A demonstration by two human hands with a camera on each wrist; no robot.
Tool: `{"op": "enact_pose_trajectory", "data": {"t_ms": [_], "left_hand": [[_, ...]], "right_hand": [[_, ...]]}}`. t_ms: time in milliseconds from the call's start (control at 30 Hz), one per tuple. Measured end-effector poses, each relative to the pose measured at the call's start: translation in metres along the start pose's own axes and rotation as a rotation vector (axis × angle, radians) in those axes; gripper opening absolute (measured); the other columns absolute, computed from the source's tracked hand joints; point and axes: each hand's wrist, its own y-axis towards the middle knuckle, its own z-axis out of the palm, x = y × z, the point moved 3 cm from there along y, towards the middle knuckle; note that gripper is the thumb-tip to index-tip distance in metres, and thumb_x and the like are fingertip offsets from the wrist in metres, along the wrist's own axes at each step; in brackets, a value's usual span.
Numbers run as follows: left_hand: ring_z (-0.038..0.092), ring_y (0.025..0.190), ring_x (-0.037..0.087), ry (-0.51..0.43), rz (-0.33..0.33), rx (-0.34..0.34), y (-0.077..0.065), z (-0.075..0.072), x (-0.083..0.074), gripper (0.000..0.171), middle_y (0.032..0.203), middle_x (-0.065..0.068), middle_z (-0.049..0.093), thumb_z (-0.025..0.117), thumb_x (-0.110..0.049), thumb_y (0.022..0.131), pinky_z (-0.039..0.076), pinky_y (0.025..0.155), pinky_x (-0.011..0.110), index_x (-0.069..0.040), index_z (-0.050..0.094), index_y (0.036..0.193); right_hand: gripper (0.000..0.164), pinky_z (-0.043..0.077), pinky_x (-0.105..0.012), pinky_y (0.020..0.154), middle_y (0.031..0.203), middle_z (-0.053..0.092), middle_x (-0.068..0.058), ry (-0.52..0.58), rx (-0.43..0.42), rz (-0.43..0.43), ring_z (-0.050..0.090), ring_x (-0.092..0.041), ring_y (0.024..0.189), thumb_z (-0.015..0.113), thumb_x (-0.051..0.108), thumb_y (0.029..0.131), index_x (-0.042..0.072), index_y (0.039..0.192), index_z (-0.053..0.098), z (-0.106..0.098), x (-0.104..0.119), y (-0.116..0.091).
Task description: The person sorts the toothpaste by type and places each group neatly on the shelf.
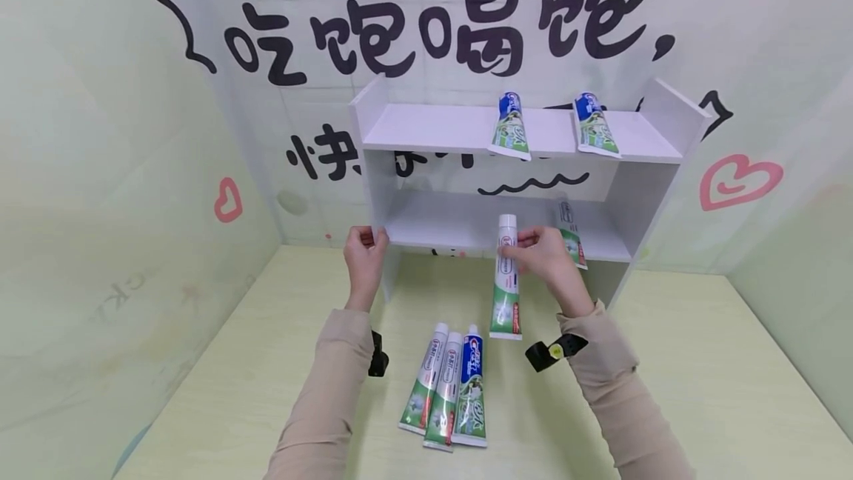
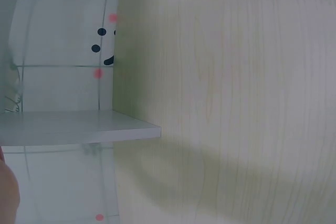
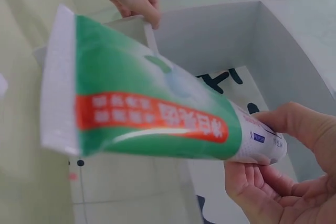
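Between thumb and fingers, my right hand (image 1: pixel 548 254) pinches a white and green toothpaste tube (image 1: pixel 506 280) near its cap end. The tube stands cap up in front of the lower shelf board; in the right wrist view its flat green end (image 3: pixel 121 93) points toward the camera. My left hand (image 1: pixel 366 254) grips the front edge of the left side panel of the white shelf unit (image 1: pixel 440 217). In the left wrist view only a bit of that hand (image 2: pixel 7 190) shows, beside the panel (image 2: pixel 79 128).
Two blue and green toothpaste tubes (image 1: pixel 511 127) lie on the upper board, ends over its front edge. One white and green tube (image 1: pixel 571 234) lies on the lower board at right. Three more tubes (image 1: pixel 472 391) lie on the pale wood table (image 1: pixel 220 391) in front.
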Motion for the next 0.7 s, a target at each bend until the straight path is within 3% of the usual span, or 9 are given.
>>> {"op": "enact_pose_trajectory", "data": {"t_ms": [200, 467, 700], "left_hand": [[0.055, 0.087, 0.023, -0.003, -0.004, 0.004, 0.001, -0.001, 0.001, 0.028, 0.096, 0.018, 0.057, 0.057, -0.018, 0.085, 0.050, 0.079, 0.034, 0.004, 0.051, 0.101], [0.055, 0.089, 0.025, 0.002, 0.001, -0.001, 0.003, -0.003, 0.001, 0.029, 0.097, 0.018, 0.057, 0.057, -0.019, 0.085, 0.050, 0.081, 0.036, 0.004, 0.050, 0.101], [0.055, 0.090, 0.025, 0.008, -0.019, 0.023, -0.001, -0.002, 0.000, 0.027, 0.098, 0.017, 0.057, 0.057, -0.019, 0.086, 0.050, 0.081, 0.034, 0.002, 0.051, 0.101]], "right_hand": [[0.043, 0.053, -0.021, 0.064, 0.105, 0.056, -0.017, -0.008, -0.009, 0.007, 0.056, -0.014, 0.076, 0.065, 0.017, 0.081, -0.006, 0.115, 0.051, -0.011, 0.016, 0.011], [0.042, 0.053, -0.021, 0.063, 0.104, 0.057, -0.018, -0.009, -0.003, -0.046, 0.056, -0.012, 0.074, 0.064, 0.016, 0.082, -0.009, 0.114, 0.053, -0.022, 0.028, 0.027], [0.050, 0.054, -0.030, 0.078, 0.114, 0.052, -0.021, 0.016, 0.029, 0.000, 0.056, -0.020, 0.087, 0.063, 0.020, 0.082, -0.009, 0.120, 0.046, -0.027, 0.024, 0.042]]}}
